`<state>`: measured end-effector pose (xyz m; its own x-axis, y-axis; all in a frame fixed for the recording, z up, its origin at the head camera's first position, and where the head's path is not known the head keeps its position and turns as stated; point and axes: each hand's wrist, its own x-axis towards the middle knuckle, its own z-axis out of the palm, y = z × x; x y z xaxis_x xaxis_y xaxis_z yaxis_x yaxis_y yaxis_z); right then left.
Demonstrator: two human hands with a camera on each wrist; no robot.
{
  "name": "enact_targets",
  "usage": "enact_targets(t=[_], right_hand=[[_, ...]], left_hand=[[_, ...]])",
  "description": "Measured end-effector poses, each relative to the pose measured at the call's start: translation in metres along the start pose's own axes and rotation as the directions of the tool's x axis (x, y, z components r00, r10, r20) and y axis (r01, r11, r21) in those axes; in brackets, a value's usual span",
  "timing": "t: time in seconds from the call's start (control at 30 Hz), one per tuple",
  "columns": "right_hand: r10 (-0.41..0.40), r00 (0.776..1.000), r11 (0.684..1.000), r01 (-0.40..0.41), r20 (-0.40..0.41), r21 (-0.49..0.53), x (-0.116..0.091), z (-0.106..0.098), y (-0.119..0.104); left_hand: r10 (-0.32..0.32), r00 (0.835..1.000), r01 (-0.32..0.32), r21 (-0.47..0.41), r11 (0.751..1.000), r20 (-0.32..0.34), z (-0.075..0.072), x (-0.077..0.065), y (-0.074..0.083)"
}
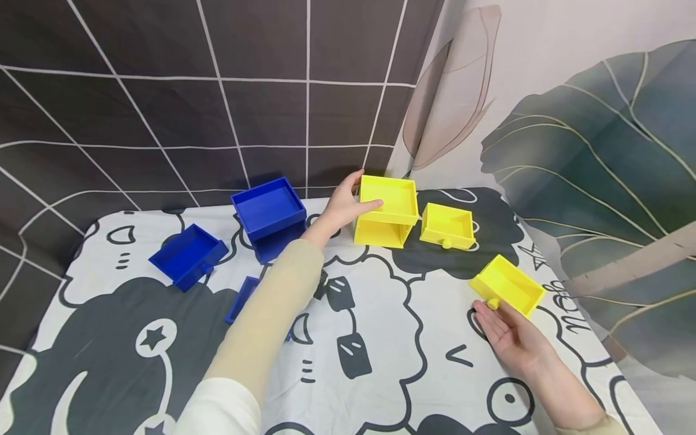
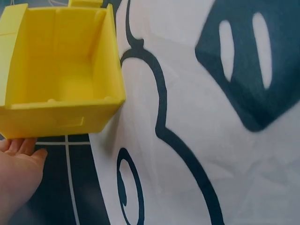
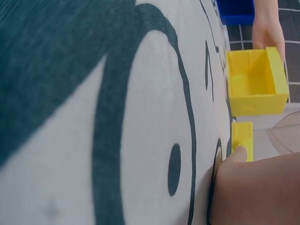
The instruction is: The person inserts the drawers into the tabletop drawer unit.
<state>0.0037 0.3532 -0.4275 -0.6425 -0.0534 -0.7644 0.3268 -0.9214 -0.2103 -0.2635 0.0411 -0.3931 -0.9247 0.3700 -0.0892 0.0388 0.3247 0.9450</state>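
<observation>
My left hand (image 1: 348, 208) holds the left side of a small yellow drawer cabinet (image 1: 388, 218), thumb over its top tray and fingers along its side. The cabinet's front opening (image 2: 61, 65) is hollow in the left wrist view. My right hand (image 1: 513, 338), palm up with fingers extended, is at the knob end of a yellow drawer (image 1: 513, 284); whether it bears any weight is unclear. Another yellow drawer (image 1: 448, 226) rests just right of the cabinet. In the right wrist view the right hand (image 3: 253, 187) is partly seen.
A blue drawer cabinet (image 1: 269, 211) stands left of the yellow one. One blue drawer (image 1: 187, 257) lies at its left; a second blue drawer (image 1: 241, 297) is mostly hidden by my left sleeve. A dark grid-patterned backdrop (image 1: 261, 115) rises behind the printed cloth (image 1: 380, 302).
</observation>
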Motion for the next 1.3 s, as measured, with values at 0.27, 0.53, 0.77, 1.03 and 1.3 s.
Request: enact_targets(t=[0.27,0.53,0.77,1.03,1.3], right_hand=[[-0.023,1.0,1.0,0.022,-0.02,-0.021,-0.002,-0.001,0.0],[-0.061,0.997,0.998,0.061,-0.042,-0.019,-0.002,0.001,0.0],[-0.097,0.993,0.995,0.095,-0.061,-0.039,-0.004,0.003,0.002],[-0.109,0.993,0.991,0.104,-0.052,-0.088,-0.007,0.01,0.003],[-0.112,0.994,0.977,0.113,0.015,-0.184,-0.01,0.023,0.006]], left_hand=[[0.019,0.999,-0.018,0.031,0.999,-0.026,0.004,0.001,0.002],[0.047,0.995,-0.043,0.042,0.998,-0.089,0.006,-0.001,0.001],[0.017,0.991,-0.009,0.06,0.998,-0.133,0.008,-0.006,-0.003],[0.037,0.984,-0.027,0.062,0.998,-0.173,0.008,-0.008,-0.004],[0.028,0.983,-0.015,0.073,0.997,-0.179,0.008,-0.012,-0.003]])
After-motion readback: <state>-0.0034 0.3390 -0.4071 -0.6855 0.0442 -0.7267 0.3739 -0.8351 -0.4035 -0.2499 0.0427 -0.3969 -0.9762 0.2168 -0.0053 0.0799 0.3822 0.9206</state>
